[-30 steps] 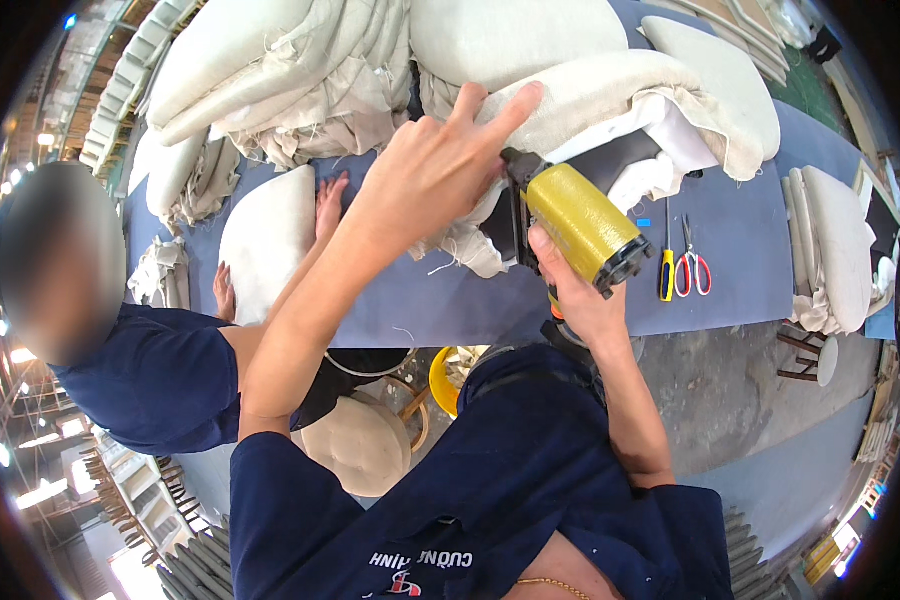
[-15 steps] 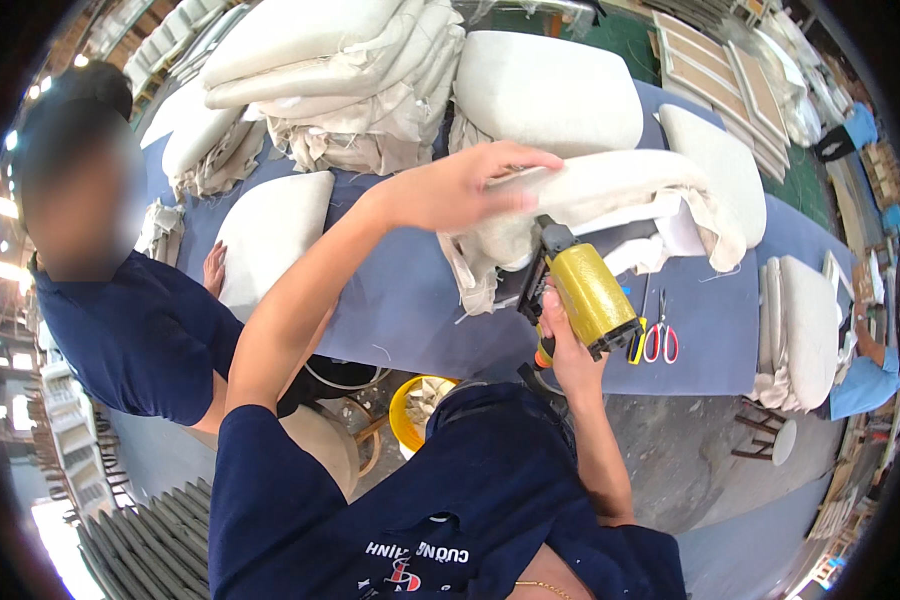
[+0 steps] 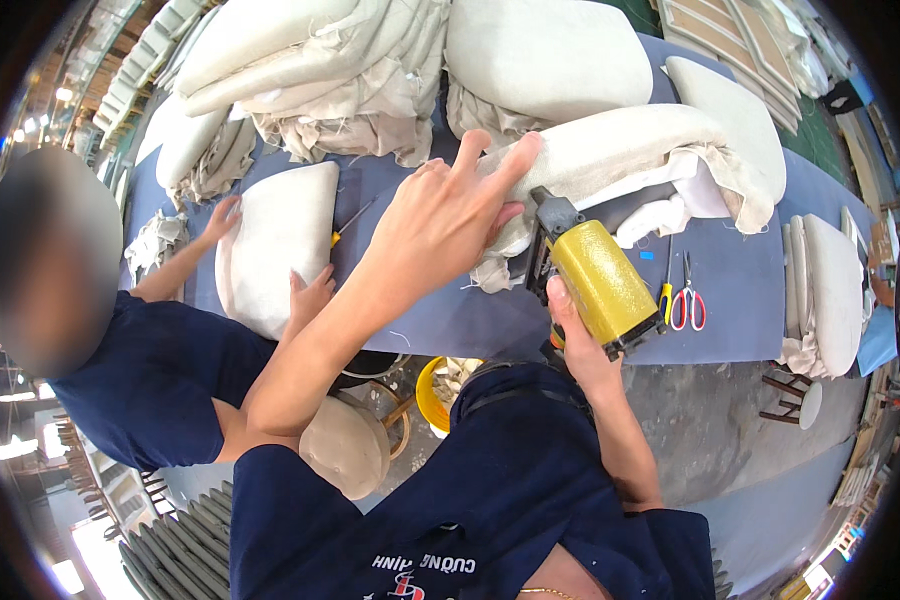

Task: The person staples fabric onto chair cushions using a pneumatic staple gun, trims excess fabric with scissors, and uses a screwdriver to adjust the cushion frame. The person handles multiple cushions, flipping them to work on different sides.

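Observation:
A cream fabric-covered cushion (image 3: 620,145) stands on its edge on the blue-topped table, with loose cloth and white lining hanging on its near side. My left hand (image 3: 455,205) is over the cushion's left end, its fingers spread; whether the thumb touches the cloth I cannot tell. In my right hand (image 3: 582,335) is a yellow and black staple gun (image 3: 605,280), its dark nose close to the cushion's near left side. Red-handled scissors (image 3: 687,306) and a yellow-handled screwdriver (image 3: 666,295) lie right of the staple gun.
At left, a co-worker (image 3: 160,370) has both hands on another cushion (image 3: 275,250). Stacked cushions (image 3: 300,60) rise at the back of the blue table (image 3: 450,320). More cushions (image 3: 830,290) stand at the right. A yellow bucket (image 3: 430,395) of scraps and stools sit below.
My left hand has lifted its fingers from the cushion's end and shifted left. The staple gun stays in my right hand. The co-worker's two hands now show on the other cushion.

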Motion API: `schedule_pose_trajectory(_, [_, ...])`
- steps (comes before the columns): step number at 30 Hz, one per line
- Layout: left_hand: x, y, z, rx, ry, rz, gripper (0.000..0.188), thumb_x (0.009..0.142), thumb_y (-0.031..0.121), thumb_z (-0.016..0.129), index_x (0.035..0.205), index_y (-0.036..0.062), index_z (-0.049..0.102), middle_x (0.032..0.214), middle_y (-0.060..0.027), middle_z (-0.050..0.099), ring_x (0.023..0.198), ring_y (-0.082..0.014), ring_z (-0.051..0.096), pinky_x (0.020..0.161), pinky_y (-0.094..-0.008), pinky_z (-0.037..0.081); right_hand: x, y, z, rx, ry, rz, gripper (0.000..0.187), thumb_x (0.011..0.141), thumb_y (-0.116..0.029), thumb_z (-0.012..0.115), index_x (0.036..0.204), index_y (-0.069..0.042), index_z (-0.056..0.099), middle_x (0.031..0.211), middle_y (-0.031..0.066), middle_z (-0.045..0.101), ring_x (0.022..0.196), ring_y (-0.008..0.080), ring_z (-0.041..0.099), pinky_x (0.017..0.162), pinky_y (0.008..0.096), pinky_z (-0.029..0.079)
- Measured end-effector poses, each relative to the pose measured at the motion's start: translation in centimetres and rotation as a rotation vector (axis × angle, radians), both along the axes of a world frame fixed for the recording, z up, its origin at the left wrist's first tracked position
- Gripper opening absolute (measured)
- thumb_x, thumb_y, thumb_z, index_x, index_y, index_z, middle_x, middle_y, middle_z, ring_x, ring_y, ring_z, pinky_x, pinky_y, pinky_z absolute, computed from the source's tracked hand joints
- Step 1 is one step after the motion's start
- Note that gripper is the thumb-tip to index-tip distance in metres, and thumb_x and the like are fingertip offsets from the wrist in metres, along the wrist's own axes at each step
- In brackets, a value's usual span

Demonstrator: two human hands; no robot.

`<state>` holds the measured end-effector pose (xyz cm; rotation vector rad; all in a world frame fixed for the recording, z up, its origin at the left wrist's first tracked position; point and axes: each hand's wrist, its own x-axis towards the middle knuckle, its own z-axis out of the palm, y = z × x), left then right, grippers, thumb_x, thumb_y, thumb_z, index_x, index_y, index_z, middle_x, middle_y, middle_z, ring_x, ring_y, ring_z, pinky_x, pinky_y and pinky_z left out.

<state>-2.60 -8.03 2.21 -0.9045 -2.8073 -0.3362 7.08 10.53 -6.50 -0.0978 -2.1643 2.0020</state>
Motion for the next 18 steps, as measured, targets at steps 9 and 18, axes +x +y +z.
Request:
schedule_pose_trajectory(9, [0.6,0.5,0.8,-0.044,-0.097,0.001,0.088,0.083,0.008,0.075,0.159,0.0195,0.032,0.122,-0.0181,0.056,0.073,-0.0353,0.068,0.062,-0.0429,0.057,1.2,-0.7,-0.7,0.166,0.103,0.034,0.015,0.089,-0.014,0.08,0.095,-0.001,0.074,0.08,0.0103,0.074,0.069,0.0218,0.071,0.066,0.0323,0.052])
schedule_pose_trajectory(18, [1.9,-0.5,2.0,0.093,-0.252,-0.084,0.094,0.08,0.008,0.078,0.161,0.0226,0.031,0.139,-0.0168,0.05,0.103,-0.0363,0.067,0.08,-0.0422,0.057,3.0,-0.3,-2.9,0.197,-0.047,0.103,0.019,0.09,-0.017,0.08,0.095,0.0,0.072,0.08,0.0107,0.071,0.065,0.0249,0.067,0.065,0.0336,0.05])
